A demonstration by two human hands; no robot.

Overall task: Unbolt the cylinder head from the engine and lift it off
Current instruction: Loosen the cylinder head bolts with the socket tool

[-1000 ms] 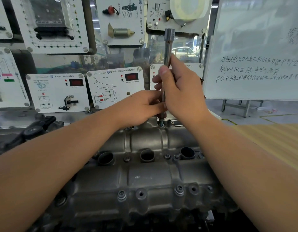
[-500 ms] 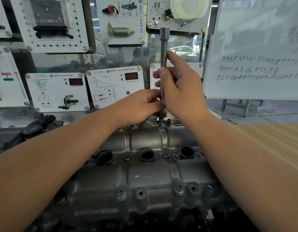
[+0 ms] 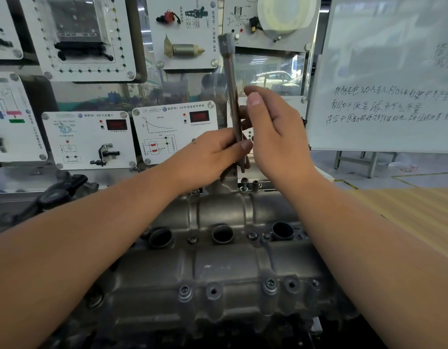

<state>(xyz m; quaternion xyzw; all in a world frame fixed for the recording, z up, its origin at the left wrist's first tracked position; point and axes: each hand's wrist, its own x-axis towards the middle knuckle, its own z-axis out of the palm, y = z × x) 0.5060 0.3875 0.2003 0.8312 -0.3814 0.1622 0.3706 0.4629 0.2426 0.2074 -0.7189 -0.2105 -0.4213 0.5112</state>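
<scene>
Long steel socket bar (image 3: 231,96) now tilts left | right hand (image 3: 273,132) fingers loosened, left hand (image 3: 213,157) pinching it | grey metal cylinder head (image 3: 218,260) still bolted.

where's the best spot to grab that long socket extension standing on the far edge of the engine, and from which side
Probably the bare mid-shaft of the socket extension, taken from the sides. It stands nearly upright, thin and round, so fingers wrap it crosswise. The left hand already pinches it low down; the right hand touches it from the right. The thicker square top end is better left free for a driving handle.
</scene>
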